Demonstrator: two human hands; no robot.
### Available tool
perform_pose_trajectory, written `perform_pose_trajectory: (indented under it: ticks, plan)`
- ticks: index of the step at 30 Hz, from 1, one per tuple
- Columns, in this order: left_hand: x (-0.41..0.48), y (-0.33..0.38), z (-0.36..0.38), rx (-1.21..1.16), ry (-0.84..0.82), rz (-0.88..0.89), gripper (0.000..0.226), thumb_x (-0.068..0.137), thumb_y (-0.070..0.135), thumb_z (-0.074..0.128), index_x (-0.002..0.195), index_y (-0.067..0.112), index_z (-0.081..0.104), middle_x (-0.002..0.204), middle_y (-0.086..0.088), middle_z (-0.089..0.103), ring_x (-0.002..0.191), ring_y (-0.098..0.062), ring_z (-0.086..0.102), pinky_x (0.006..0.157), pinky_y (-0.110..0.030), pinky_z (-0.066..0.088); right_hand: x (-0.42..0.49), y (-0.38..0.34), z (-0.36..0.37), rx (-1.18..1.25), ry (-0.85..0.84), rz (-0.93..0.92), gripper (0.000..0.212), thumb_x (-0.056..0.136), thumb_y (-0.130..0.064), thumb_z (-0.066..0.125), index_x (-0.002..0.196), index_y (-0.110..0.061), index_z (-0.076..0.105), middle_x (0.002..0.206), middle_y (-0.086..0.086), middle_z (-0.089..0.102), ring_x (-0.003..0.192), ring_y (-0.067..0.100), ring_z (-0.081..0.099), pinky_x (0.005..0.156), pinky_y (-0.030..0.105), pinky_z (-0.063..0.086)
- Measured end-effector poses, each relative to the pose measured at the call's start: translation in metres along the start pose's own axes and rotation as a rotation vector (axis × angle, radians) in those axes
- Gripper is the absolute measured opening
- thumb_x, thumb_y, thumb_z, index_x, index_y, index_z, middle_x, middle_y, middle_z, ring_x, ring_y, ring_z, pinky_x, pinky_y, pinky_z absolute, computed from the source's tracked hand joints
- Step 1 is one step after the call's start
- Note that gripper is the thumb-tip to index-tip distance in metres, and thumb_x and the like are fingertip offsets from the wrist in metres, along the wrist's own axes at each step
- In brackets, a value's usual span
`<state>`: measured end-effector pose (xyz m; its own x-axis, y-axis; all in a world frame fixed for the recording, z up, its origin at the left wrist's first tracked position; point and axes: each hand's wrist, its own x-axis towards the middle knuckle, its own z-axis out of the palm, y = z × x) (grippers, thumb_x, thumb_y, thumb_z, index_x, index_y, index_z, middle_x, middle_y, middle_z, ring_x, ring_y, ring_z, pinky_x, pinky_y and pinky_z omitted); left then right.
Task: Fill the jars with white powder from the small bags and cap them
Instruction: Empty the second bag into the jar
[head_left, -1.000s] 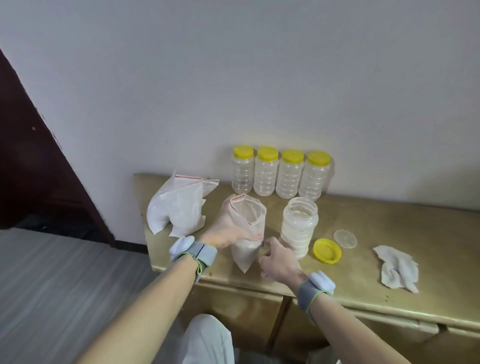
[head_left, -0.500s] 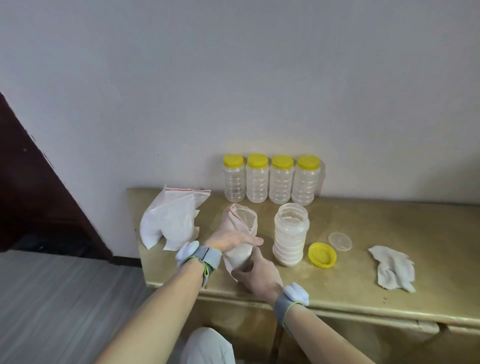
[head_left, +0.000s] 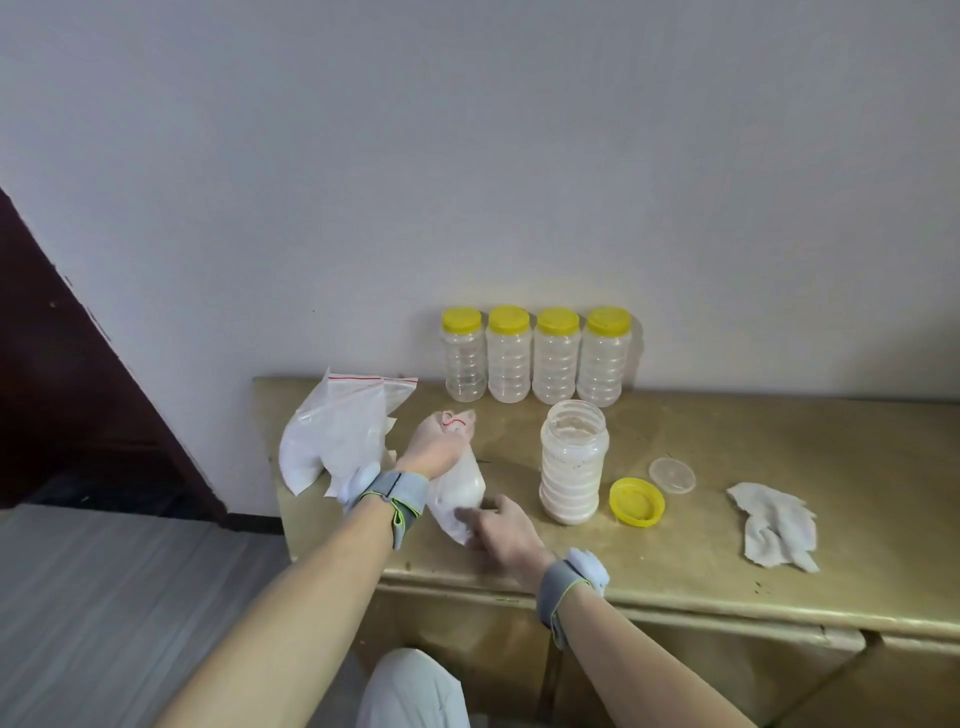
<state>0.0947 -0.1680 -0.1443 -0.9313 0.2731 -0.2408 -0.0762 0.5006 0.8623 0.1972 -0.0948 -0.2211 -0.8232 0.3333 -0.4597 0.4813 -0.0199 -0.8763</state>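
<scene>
A small clear bag of white powder (head_left: 462, 486) stands on the tan cabinet top (head_left: 727, 467). My left hand (head_left: 434, 444) grips its gathered neck, where the red zip line bunches above my fingers. My right hand (head_left: 501, 530) pinches the bag's bottom corner. Just to the right stands an uncapped clear jar (head_left: 573, 462), filled with white powder almost to its neck. Its yellow cap (head_left: 637, 502) lies upside down beside it, with a clear inner seal disc (head_left: 671, 474) further right.
Several capped, empty jars (head_left: 535, 361) line the wall behind. More powder bags (head_left: 337, 436) lie at the cabinet's left end, near its edge. A crumpled white wipe (head_left: 774, 525) lies on the right. Floor drops away to the left.
The bag's open mouth has been squeezed together into my left fist. My right hand slid from the bag's side down to its bottom corner.
</scene>
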Motion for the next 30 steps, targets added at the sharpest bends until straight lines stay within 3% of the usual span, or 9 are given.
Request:
perform_pose_trajectory:
  ticks: [2, 5, 8, 10, 15, 21, 25, 27, 30]
  plan:
    - [0.0, 0.004, -0.008, -0.026, 0.073, -0.023, 0.043, 0.101, 0.034, 0.056, 0.134, 0.008, 0.048, 0.129, -0.006, 0.056, 0.121, -0.029, 0.053, 0.098, -0.029, 0.037, -0.005, -0.007, 0.001, 0.301, -0.035, 0.052, 0.051, 0.075, -0.045, 0.077, 0.105, -0.008, 0.06, 0.07, 0.002, 0.058, 0.058, 0.019, 0.06, 0.061, 0.032, 0.053]
    - [0.003, 0.011, -0.02, -0.178, 0.139, -0.033, 0.05, 0.1, 0.025, 0.053, 0.143, 0.005, 0.038, 0.141, -0.01, 0.048, 0.132, -0.031, 0.046, 0.112, -0.038, 0.035, -0.015, -0.021, 0.003, 0.606, -0.074, 0.104, 0.048, 0.087, -0.052, 0.068, 0.103, -0.007, 0.063, 0.089, 0.006, 0.059, 0.07, 0.022, 0.063, 0.069, 0.034, 0.057]
    - [-0.007, 0.027, -0.029, -0.472, 0.261, -0.037, 0.012, 0.096, 0.011, 0.052, 0.107, 0.011, 0.056, 0.109, -0.013, 0.055, 0.103, -0.031, 0.058, 0.085, -0.035, 0.047, -0.022, -0.033, 0.01, 0.824, -0.144, 0.112, 0.069, 0.08, -0.06, 0.072, 0.117, -0.003, 0.06, 0.092, 0.012, 0.055, 0.069, 0.025, 0.062, 0.07, 0.036, 0.057]
    - [-0.013, 0.045, -0.034, -0.66, 0.292, -0.008, 0.02, 0.092, 0.002, 0.048, 0.08, 0.015, 0.057, 0.084, -0.009, 0.053, 0.08, -0.025, 0.053, 0.065, -0.03, 0.042, -0.028, -0.043, 0.015, 0.949, -0.198, 0.109, 0.079, 0.075, -0.063, 0.074, 0.121, -0.001, 0.056, 0.096, 0.016, 0.055, 0.073, 0.028, 0.065, 0.071, 0.038, 0.058]
    - [-0.036, 0.079, -0.048, -0.775, 0.16, 0.063, 0.03, 0.092, -0.005, 0.04, 0.08, 0.009, 0.064, 0.079, -0.01, 0.055, 0.066, -0.023, 0.055, 0.061, -0.029, 0.048, -0.045, -0.085, 0.016, 1.192, -0.273, 0.004, 0.075, 0.075, -0.066, 0.073, 0.113, -0.003, 0.06, 0.082, 0.01, 0.062, 0.062, 0.017, 0.058, 0.057, 0.026, 0.054]
    - [-0.043, 0.102, -0.061, -0.636, 0.133, 0.246, 0.03, 0.099, 0.0, 0.038, 0.092, 0.015, 0.063, 0.094, -0.002, 0.065, 0.083, -0.019, 0.065, 0.071, -0.03, 0.051, -0.052, -0.141, -0.012, 1.27, -0.185, -0.157, 0.042, 0.079, -0.044, 0.076, 0.102, -0.012, 0.064, 0.068, -0.001, 0.057, 0.043, 0.006, 0.037, 0.039, 0.014, 0.037]
    - [-0.046, 0.11, -0.061, 0.07, 0.155, 0.467, 0.028, 0.098, 0.019, 0.042, 0.116, 0.019, 0.062, 0.126, -0.005, 0.065, 0.12, -0.031, 0.06, 0.096, -0.037, 0.05, -0.059, -0.16, -0.045, 1.261, -0.097, -0.214, 0.032, 0.08, -0.04, 0.076, 0.092, -0.014, 0.062, 0.065, -0.001, 0.059, 0.042, 0.007, 0.033, 0.037, 0.014, 0.032]
    - [-0.055, 0.115, -0.049, 0.422, 0.144, 0.518, 0.02, 0.102, 0.022, 0.037, 0.103, 0.017, 0.057, 0.112, -0.012, 0.07, 0.105, -0.035, 0.063, 0.082, -0.036, 0.047, -0.062, -0.165, -0.067, 1.234, -0.05, -0.263, 0.029, 0.081, -0.041, 0.074, 0.088, -0.016, 0.061, 0.064, -0.002, 0.058, 0.041, 0.007, 0.033, 0.037, 0.014, 0.028]
    - [-0.063, 0.123, -0.028, 0.505, 0.002, 0.518, 0.042, 0.105, 0.033, 0.035, 0.07, 0.015, 0.05, 0.054, 0.007, 0.067, 0.067, -0.023, 0.068, 0.073, -0.029, 0.05, -0.06, -0.159, -0.097, 1.15, 0.049, -0.308, 0.024, 0.082, -0.04, 0.072, 0.085, -0.021, 0.059, 0.063, -0.005, 0.055, 0.042, 0.006, 0.032, 0.039, 0.014, 0.024]
